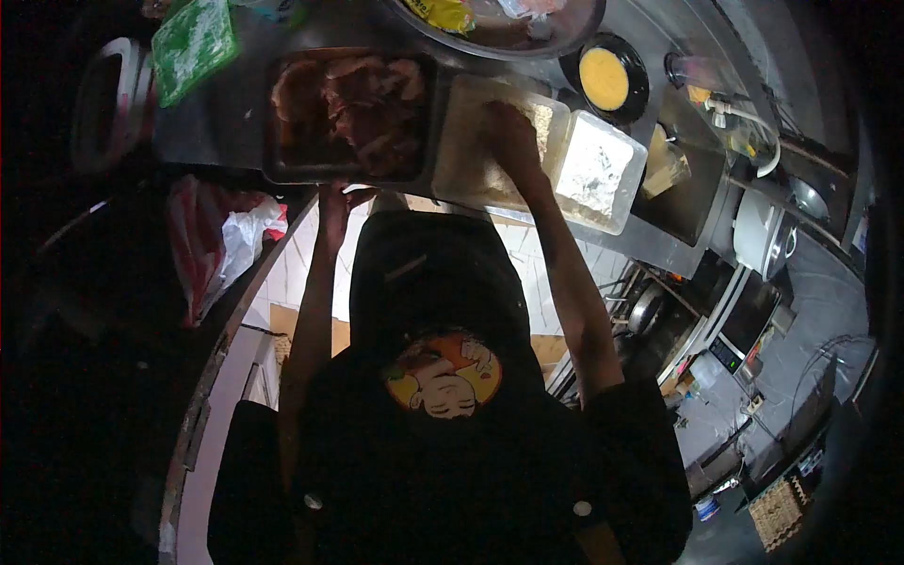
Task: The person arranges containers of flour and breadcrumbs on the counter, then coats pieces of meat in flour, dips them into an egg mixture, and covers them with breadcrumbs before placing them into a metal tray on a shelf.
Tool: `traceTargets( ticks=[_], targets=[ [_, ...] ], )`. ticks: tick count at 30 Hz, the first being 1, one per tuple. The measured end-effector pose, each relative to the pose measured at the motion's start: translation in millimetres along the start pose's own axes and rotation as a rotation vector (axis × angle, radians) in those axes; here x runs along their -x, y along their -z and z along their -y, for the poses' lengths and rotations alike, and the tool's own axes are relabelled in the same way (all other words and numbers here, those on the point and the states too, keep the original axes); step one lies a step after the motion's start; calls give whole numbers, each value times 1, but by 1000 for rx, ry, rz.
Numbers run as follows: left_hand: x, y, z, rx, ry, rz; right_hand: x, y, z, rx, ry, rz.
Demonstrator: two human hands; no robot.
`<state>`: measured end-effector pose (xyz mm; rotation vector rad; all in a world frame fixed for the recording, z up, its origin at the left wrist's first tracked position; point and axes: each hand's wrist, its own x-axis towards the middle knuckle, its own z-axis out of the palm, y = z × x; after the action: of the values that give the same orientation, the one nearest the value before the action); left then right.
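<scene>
My left hand point(333, 205) is at the front edge of a dark tray point(271, 155) of raw meat point(372, 104). Its thumb points right along the edge, and the other fingers are hidden. Over a clear plastic container point(450, 179) of pale crumbs point(543, 122), my right hand point(508, 130) reaches down with its fingers curled; what they hold is hidden. Against that container's right side stands another one point(617, 221) with white powder point(595, 169). Behind it is a black bowl point(638, 89) of yellow liquid point(603, 79).
A large metal basin point(527, 47) with packets stands at the back. Green plastic bag point(193, 49) lies back left, and a red and white bag point(212, 240) hangs near the left counter edge. To the right are a white pot point(753, 231) and a hose point(772, 141).
</scene>
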<state>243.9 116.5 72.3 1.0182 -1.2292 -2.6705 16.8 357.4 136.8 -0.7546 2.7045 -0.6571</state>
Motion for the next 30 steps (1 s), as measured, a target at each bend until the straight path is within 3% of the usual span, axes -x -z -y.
traceTargets(
  ticks=[4, 11, 12, 14, 16, 20, 22, 23, 25, 29, 30],
  targets=[
    [0, -9, -11, -4, -47, 21, 17, 29, 26, 102, -118, -78],
    [0, 1, 1, -125, -170, 86, 34, 32, 17, -69, -246, -95],
    [0, 3, 3, -121, -167, 103, 33, 14, 9, 121, 16, -64],
    [1, 4, 5, -124, -152, 134, 29, -5, -9, 310, 258, -33],
    [-4, 6, 3, -92, 14, -7, 8, -11, -17, 63, -176, 201],
    [-7, 22, 13, -116, -24, 138, -7, -14, -20, 73, -211, 35],
    [-1, 27, 17, -66, -120, 220, -12, -18, -48, 127, 130, 255],
    [-3, 28, 17, -68, -123, 216, -8, 50, 15, -36, -283, 242],
    [-5, 24, 18, -172, -104, 174, 1, -14, -61, -36, -207, 68],
    [-2, 10, 2, -25, -29, 159, 6, -14, -56, 70, -118, 78],
    [0, 0, -1, -16, -85, 120, 14, -3, -29, 68, -249, 12]
  ],
)
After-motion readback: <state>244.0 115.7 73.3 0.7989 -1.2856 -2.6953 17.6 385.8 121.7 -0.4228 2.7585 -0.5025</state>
